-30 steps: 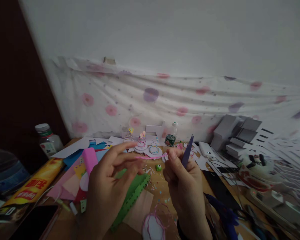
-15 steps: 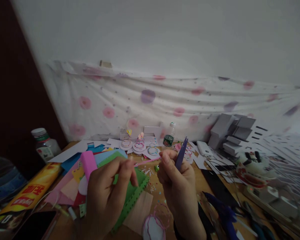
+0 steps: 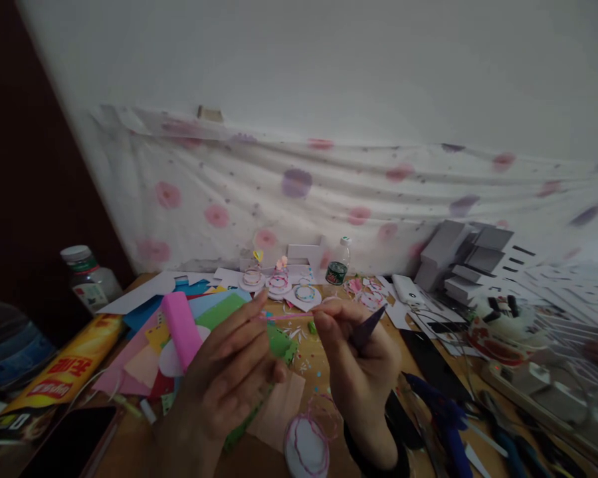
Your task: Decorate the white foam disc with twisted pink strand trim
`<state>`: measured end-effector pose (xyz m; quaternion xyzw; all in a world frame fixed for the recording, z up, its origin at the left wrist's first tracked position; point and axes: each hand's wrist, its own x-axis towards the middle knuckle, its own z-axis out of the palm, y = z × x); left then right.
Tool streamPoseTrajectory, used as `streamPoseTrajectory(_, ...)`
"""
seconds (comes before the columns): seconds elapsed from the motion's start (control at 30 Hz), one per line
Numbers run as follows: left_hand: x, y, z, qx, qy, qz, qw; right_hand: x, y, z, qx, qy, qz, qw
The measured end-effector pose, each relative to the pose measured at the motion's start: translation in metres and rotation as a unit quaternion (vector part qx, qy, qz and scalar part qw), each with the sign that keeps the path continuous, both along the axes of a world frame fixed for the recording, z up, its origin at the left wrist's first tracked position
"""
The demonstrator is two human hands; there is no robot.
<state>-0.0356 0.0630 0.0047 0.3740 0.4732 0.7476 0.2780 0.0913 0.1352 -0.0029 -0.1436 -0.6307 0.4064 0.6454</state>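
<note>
A thin pink strip (image 3: 292,316) stretches between my two hands above the table. My right hand (image 3: 361,365) pinches its right end between thumb and forefinger. Dark purple tweezers (image 3: 369,326) are tucked in the same hand, their tips pointing up and right. My left hand (image 3: 234,372) has its fingers stretched out, the fingertips by the strip's left end; I cannot tell whether they touch it. Below the hands lies a white disc with pink twisted cord (image 3: 306,448). A green sheet with a notched edge (image 3: 282,345) is partly hidden behind my left hand.
Small decorated discs (image 3: 278,284) and a small bottle (image 3: 337,262) stand at the back. Coloured paper and a pink block (image 3: 182,328) lie left, beside a yellow packet (image 3: 60,378) and a phone (image 3: 72,441). A blue glue gun (image 3: 441,415) and a power strip (image 3: 538,392) are right.
My left hand's curled fingers have straightened out near the strip's end. The tweezers in my right hand have tipped from nearly upright to a rightward slant. The view has shifted slightly.
</note>
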Motion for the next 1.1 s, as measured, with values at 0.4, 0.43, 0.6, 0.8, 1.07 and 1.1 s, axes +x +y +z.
streamPoseTrajectory(0.4,-0.016,0.001,-0.007,0.158,0.348,0.201,0.902,-0.002,0.010,0.003,-0.134,0.032,0.061,0.988)
streamPoseTrajectory(0.43,-0.016,0.000,-0.008,0.168,0.395,0.213,0.878,-0.002,0.010,0.003,-0.147,0.036,0.083,0.985)
streamPoseTrajectory(0.6,-0.015,0.000,-0.008,0.203,0.483,0.209,0.826,-0.003,0.010,0.005,-0.170,0.047,0.130,0.976)
streamPoseTrajectory(0.8,-0.013,-0.005,-0.003,0.188,0.492,0.221,0.821,-0.003,0.012,0.007,-0.208,0.043,0.157,0.965)
streamPoseTrajectory(1.07,-0.004,-0.011,0.001,0.149,0.466,0.238,0.839,-0.002,0.014,0.010,-0.209,0.031,0.168,0.963)
streamPoseTrajectory(1.1,-0.002,-0.012,0.002,0.142,0.454,0.242,0.846,-0.002,0.014,0.010,-0.204,0.028,0.172,0.963)
